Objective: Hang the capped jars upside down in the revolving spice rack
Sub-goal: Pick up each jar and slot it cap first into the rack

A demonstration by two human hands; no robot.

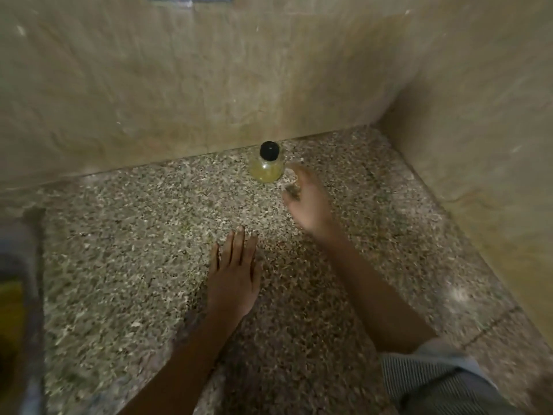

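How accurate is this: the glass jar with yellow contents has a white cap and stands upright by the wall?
Not white: in the head view the small yellow-filled glass jar has a round black cap and stands upright by the beige wall.

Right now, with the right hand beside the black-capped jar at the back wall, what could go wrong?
1. The right hand is motion-blurred beside the black-capped jar; a hasty reach could tip it over on the stone counter.
2. The jar stands close to the wall, leaving little room behind it, so the grip may be weak.
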